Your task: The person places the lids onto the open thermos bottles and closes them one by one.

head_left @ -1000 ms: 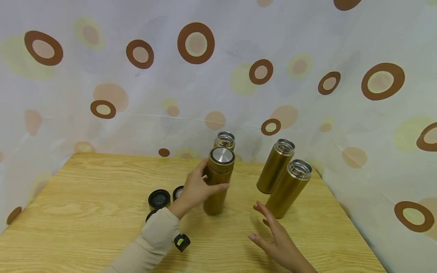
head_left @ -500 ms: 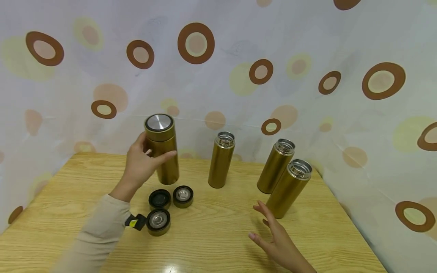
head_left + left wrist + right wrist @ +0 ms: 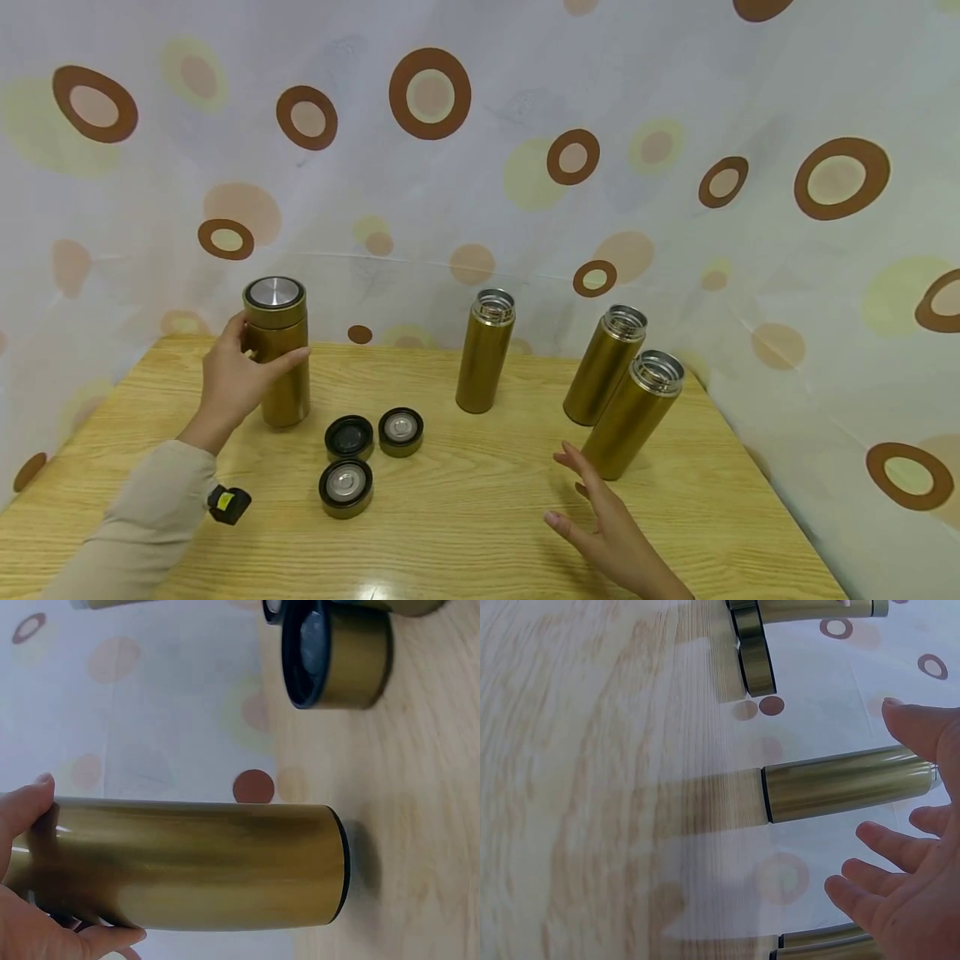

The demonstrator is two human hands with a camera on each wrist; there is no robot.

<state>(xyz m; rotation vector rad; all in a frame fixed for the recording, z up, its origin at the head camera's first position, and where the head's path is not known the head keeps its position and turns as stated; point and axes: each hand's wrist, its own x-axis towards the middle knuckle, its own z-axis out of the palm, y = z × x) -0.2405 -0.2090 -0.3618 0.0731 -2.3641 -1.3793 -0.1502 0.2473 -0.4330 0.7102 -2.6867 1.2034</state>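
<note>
My left hand point(image 3: 234, 379) grips a gold thermos bottle point(image 3: 288, 367) with a silver-topped lid, thumb on one side and fingers on the other. The bottle stands upright at the table's left; whether its base touches the wood I cannot tell. In the left wrist view the hand is round the upper part of this thermos bottle point(image 3: 202, 862). My right hand point(image 3: 611, 525) holds nothing, its fingers apart, close to the nearest lidless gold bottle point(image 3: 630, 425). In the right wrist view the right hand point(image 3: 915, 877) shows spread fingers, with a gold bottle point(image 3: 847, 784) beyond.
Three loose lids lie upturned on the wooden table point(image 3: 465, 533): a dark one point(image 3: 349, 437), a small one point(image 3: 401, 431) and a front one point(image 3: 346, 487). Lidless bottles stand at the back middle point(image 3: 486, 358) and right point(image 3: 600, 375). A patterned cloth point(image 3: 480, 192) hangs behind.
My left hand has carried the lidded thermos bottle from the table's middle leftwards past the lids, raised and then lowered. The right hand has stayed put.
</note>
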